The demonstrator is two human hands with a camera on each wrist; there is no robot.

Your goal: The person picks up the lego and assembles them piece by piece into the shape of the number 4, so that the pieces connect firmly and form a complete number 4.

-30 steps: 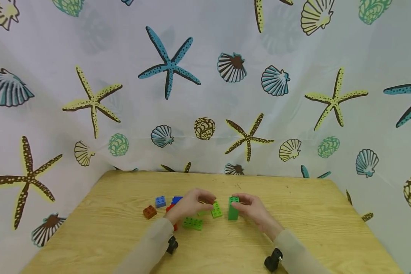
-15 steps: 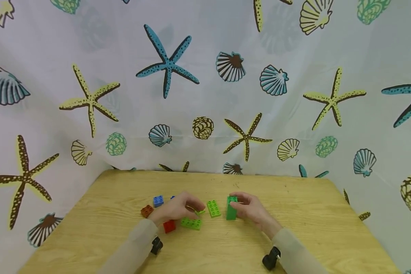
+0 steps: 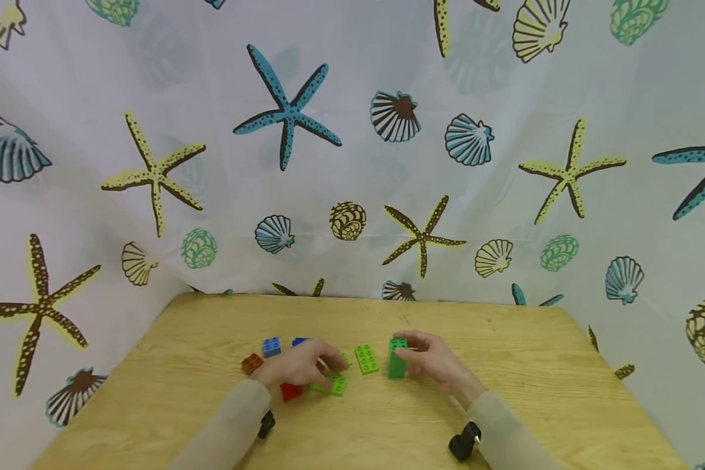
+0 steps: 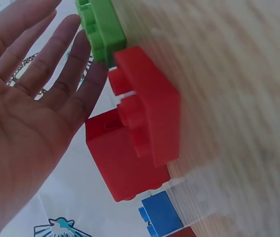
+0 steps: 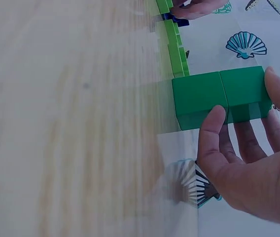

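Wooden table (image 3: 517, 356), right hand (image 3: 437, 363) holding green blocks (image 3: 396, 367), left hand (image 3: 299, 363) near lime brick (image 3: 338, 387)

Left hand (image 3: 301, 364), displaced leftward.
I have cleared it from the rightmost lime brick (image 3: 367, 360); its fingers now partly hide the nearest lime brick (image 3: 339, 386).

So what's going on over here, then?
A person is handling toy bricks at a wooden table. The right hand has its grip on a green tower, two bricks high and upright. The left hand is open over a lime-green brick, with no brick in its grip; I can't tell whether it touches it. Another lime-green brick lies between the hands. Loose red bricks, blue bricks and a brown brick sit around the left hand and forearm.
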